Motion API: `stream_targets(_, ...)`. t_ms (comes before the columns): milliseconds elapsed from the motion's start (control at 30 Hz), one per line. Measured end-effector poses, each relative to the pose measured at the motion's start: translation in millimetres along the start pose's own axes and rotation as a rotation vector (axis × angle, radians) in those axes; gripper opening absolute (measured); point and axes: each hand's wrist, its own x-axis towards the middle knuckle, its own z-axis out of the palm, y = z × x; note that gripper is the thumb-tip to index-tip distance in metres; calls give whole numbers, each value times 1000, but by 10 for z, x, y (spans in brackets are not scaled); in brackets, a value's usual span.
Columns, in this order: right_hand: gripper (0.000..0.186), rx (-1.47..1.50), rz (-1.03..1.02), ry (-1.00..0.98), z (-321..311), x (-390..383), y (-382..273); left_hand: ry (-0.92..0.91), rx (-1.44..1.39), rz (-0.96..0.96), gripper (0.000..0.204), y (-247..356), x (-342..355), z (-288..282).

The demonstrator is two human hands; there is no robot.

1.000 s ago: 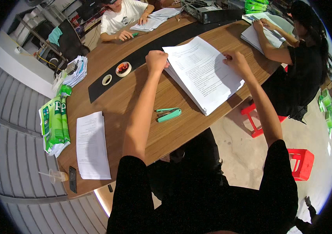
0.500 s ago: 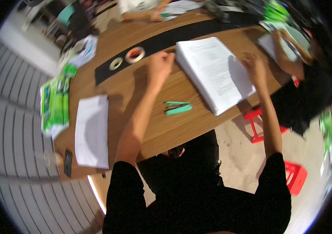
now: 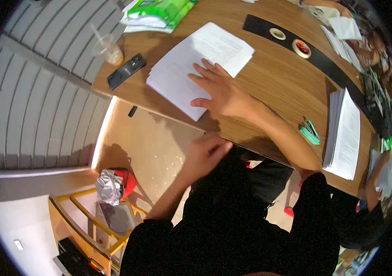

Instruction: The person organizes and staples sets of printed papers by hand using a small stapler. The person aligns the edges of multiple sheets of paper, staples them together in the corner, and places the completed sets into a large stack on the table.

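My right hand (image 3: 219,92) reaches across to the left with its fingers spread over a stack of printed sheets (image 3: 226,43), the fingertips on or just above the top page. Just off the table's near edge, my left hand (image 3: 207,154) hovers with its fingers loosely curled; nothing shows in it. A mint-green stapler (image 3: 310,132) lies on the table right of my right forearm. Beyond it stands a second, thick stack of printed sheets (image 3: 345,133).
A dark phone (image 3: 127,71) and a plastic cup with a straw (image 3: 109,50) sit at the table's left end. Green packaging (image 3: 159,14) lies behind. Two tape rolls (image 3: 302,48) rest on a black strip (image 3: 329,64). Another person's arm (image 3: 376,177) shows at the right.
The view has swung left, toward the smaller paper stack. My right hand has left the thick stack and come over this one; my left hand has dropped to the table's near edge.
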Motion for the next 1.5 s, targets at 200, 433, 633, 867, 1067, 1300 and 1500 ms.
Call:
stream_targets(200,44,61,52,-109,308,41,338,280,75,26,9,-272,237,-694)
stream_targets(433,37,353,324,-35,272,154,444,138,517,370,39,-705,825,-963)
stream_targets(633,53,502,352,-186,188,157,552,50,619,323,33,-762,1047,-1008)
stream_targets(867,65,437,91,-223,142,168,635,-76,392,228,22,-830,1265,-1124)
stream_targets(1067,59,638,189,-354,25,127,709,-94,232,0,19,-652,1292,-1078)
stream_targets(1300,32,549,368,-122,160,164,661,238,192,-179,24,-508,1252,-949)
stream_targets(1500,29,609,438,-2,231,132,829,508,381,70,18,-375,906,-852)
